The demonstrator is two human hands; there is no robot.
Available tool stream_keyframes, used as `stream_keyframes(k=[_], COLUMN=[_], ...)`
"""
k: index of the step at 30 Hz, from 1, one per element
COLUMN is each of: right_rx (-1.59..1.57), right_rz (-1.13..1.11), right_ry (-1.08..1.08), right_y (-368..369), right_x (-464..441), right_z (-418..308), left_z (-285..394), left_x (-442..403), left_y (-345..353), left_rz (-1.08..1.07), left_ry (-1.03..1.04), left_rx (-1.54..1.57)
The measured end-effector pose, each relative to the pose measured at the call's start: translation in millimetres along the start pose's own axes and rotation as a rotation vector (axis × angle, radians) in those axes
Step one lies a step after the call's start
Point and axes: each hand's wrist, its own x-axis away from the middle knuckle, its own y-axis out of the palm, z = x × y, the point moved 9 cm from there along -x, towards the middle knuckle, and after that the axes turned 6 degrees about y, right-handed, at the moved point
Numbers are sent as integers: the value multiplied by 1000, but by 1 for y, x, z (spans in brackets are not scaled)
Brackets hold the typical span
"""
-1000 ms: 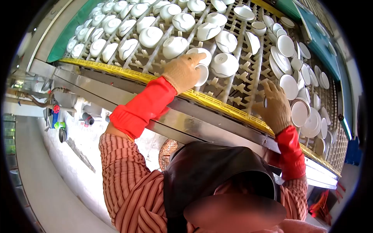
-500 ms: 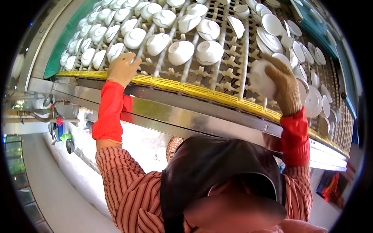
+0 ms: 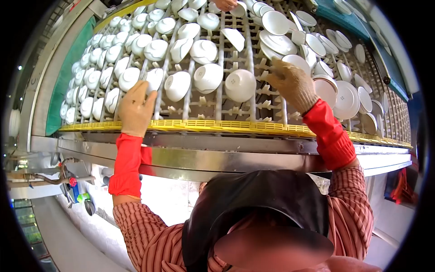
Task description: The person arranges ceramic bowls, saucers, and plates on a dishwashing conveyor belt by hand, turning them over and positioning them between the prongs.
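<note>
My left hand [image 3: 137,106], in a tan glove, is over the near part of the pegged rack, fingers apart, beside a white bowl [image 3: 154,80] turned upside down. Nothing shows between its fingers. My right hand [image 3: 292,86], gloved too, is raised near a white dish [image 3: 297,63] and a stack of plates [image 3: 277,43]; its fingers are partly spread and hold nothing visible. Between the hands, upside-down bowls [image 3: 208,78] rest on the pegs, one of them [image 3: 240,85] closest to my right hand.
A yellow edge strip [image 3: 217,126] and a metal rail [image 3: 213,159] run along the rack's near side. Plates and bowls [image 3: 347,100] crowd the right. At the top, another person's hand [image 3: 225,4] touches the dishes. Green panels flank the rack.
The bowl in my right hand has been let go and one more upside-down bowl stands on the pegs. My right hand has moved toward the plates. The view has turned; another person's hand appears.
</note>
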Motion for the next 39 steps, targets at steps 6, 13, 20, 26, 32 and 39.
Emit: stream_keyframes(k=[6, 13, 20, 26, 32, 39], right_rx=[665, 443, 146, -53, -224, 187], right_rz=[115, 3, 193, 647, 253, 16], right_ry=[-212, -170, -318, -602, -195, -78], right_y=[17, 4, -52, -68, -30, -52], right_x=[-16, -15, -45, -134, -132, -15], right_z=[70, 78, 52, -4, 53, 102], left_z=[99, 81, 56, 62, 77, 256], left_x=[-101, -192, -212, -178, -167, -198], left_y=[87, 261, 271, 232, 173, 169], left_rz=[9, 143, -95, -410, -464, -91], left_ry=[75, -662, -480, -356, -259, 557], left_rx=[395, 809, 788, 401, -246, -108])
